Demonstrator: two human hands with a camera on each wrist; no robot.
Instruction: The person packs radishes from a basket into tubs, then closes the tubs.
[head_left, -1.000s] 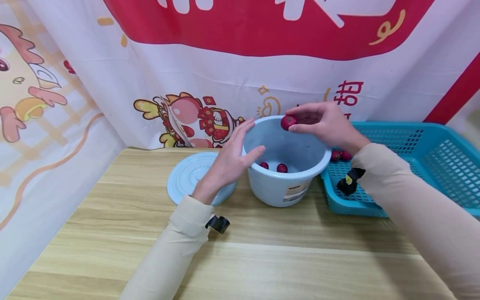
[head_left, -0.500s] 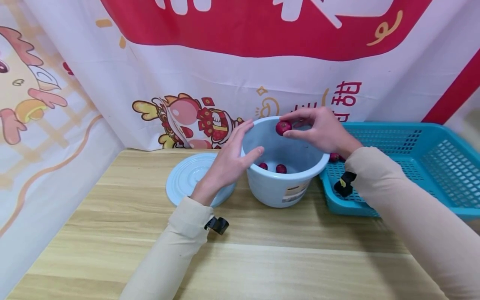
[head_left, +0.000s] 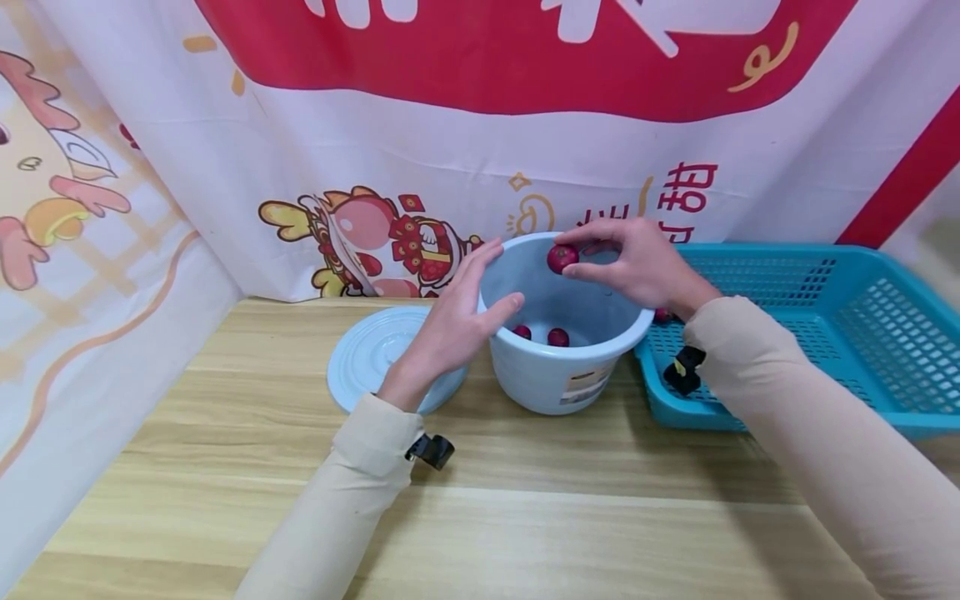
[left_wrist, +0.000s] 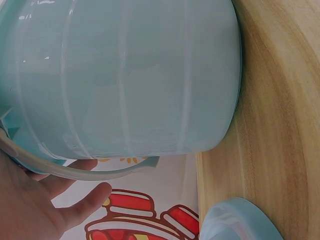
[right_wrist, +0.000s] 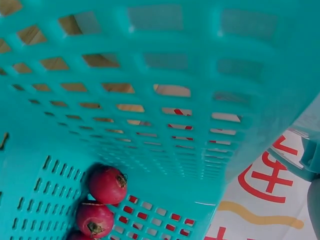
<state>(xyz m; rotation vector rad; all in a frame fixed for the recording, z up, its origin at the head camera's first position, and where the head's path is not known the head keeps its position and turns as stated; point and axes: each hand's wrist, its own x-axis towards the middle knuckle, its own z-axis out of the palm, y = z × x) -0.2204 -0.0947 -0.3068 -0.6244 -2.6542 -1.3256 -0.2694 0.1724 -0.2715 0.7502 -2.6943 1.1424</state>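
So you've got one light-blue round plastic bucket (head_left: 551, 379) standing upright on the pale wood-grain table (head_left: 225, 458), with two radishes on its floor that I can see. A third one, the small round purplish-red radish (head_left: 562, 258), is over the far side of the bucket's opening, pinched between your right hand's (head_left: 641, 258) thumb and fingertips. It looks smooth and a bit shiny, deep red all over.

Your left hand (head_left: 461, 321) is on the left of the bucket's rim, fingers straight, thumb spread away from them.

Just right of the bucket is one teal rectangular plastic mesh basket (head_left: 832, 333). The right wrist view gets two radishes (right_wrist: 107, 185) in there plus part of another at the edge, with dry brownish stem stubs on the two. The one light-blue round plastic lid (head_left: 375, 350) lies flat left of the bucket, partly behind your left arm.
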